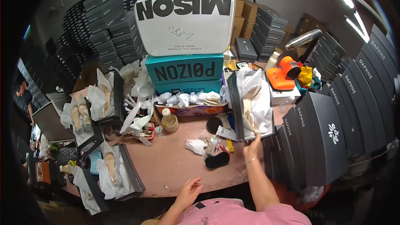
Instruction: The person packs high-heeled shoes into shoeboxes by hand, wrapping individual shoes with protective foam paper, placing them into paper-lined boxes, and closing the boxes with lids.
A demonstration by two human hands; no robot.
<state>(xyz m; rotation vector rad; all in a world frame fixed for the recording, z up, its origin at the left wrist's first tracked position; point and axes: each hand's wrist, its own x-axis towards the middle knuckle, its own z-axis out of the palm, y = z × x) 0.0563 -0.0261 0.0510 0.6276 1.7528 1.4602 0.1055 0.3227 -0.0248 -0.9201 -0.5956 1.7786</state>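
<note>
My right hand (252, 146) grips the near edge of an open shoe box (236, 110) at the right of the table. White tissue paper (263, 104) and a light-coloured shoe (250, 121) lie inside this box. My left hand (189, 191) is over the table's front edge, its fingers apart and holding nothing. Between the hands and a little farther back, a black oval object (217, 160) rests on the pink table (166, 166), beside a crumpled white tissue (195, 146) and small items.
Open boxes with shoes (111, 168) crowd the left side. A teal box (183, 73) under a white case (185, 21) stands at the back. Dark boxes (321, 137) line the right. A bottle (169, 120) and an orange device (283, 75) stand on the table.
</note>
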